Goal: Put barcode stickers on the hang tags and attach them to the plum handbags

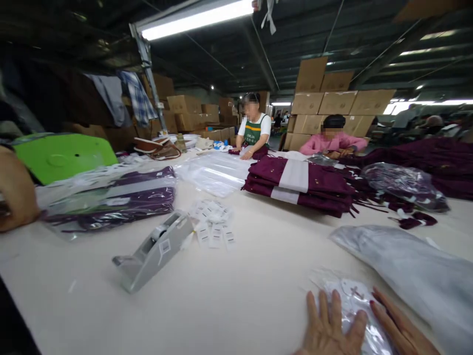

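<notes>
A clear plastic packet [353,291] with white tags inside lies on the white table near its front right. My left hand [330,328] rests palm down on the packet's left side, fingers spread. Along the packet's right edge lies my right hand [402,325], its fingers stretched out and touching the plastic. Part of the packet is covered by my hands. Just right of them is a large translucent plastic bundle [410,266].
A grey tape dispenser [158,251] stands beside white labels [214,222]. Folded maroon garments [262,172] are stacked behind; bagged ones [144,192] lie left. Another person's arm [16,187] reaches in at the left edge. Two co-workers [254,128] work across the table.
</notes>
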A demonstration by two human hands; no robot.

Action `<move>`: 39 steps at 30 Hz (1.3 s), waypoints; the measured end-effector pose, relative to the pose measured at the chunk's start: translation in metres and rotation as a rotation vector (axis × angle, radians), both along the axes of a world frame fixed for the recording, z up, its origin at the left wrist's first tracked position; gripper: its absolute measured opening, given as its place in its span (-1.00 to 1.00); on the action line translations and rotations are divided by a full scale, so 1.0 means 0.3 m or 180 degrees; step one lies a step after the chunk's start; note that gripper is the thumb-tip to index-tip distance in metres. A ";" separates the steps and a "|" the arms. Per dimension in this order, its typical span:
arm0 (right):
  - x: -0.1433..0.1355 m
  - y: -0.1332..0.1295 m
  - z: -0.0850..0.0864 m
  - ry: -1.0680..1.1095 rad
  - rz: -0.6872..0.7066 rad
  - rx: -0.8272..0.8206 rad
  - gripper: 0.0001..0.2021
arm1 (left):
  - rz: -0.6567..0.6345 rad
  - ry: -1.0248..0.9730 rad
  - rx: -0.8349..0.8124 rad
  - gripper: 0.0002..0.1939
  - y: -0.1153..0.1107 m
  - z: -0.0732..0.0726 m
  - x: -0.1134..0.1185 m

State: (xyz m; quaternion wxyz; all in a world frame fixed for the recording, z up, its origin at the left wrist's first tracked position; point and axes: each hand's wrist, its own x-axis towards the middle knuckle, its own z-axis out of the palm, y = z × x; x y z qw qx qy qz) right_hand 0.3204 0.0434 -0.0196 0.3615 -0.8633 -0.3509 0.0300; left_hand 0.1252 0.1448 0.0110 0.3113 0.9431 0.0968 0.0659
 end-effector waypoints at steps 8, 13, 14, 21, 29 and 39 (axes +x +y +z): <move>-0.242 0.021 0.088 0.0899 -0.0179 0.0063 -0.36 | -0.0012 -0.0254 -0.0588 0.20 0.021 0.047 -0.112; -0.487 0.119 0.120 0.0703 -0.0009 0.0377 -0.37 | 0.0342 0.0308 -0.0253 0.18 0.075 0.065 -0.281; -0.537 0.150 0.120 0.0604 0.0046 0.0409 -0.39 | 0.0411 0.0313 -0.0133 0.15 0.097 0.064 -0.324; -0.922 0.363 0.143 0.0089 0.0370 0.0550 -0.60 | 0.0880 -0.0448 0.0968 -0.11 0.295 -0.013 -0.686; -1.009 0.376 0.208 0.0087 0.0909 0.0615 -0.56 | 0.1268 -0.0387 0.1936 0.01 0.442 -0.073 -1.042; -0.574 -0.027 0.070 -0.0225 -0.1006 -0.0237 -0.30 | 0.0608 -0.0295 0.2026 -0.01 0.204 0.048 -0.870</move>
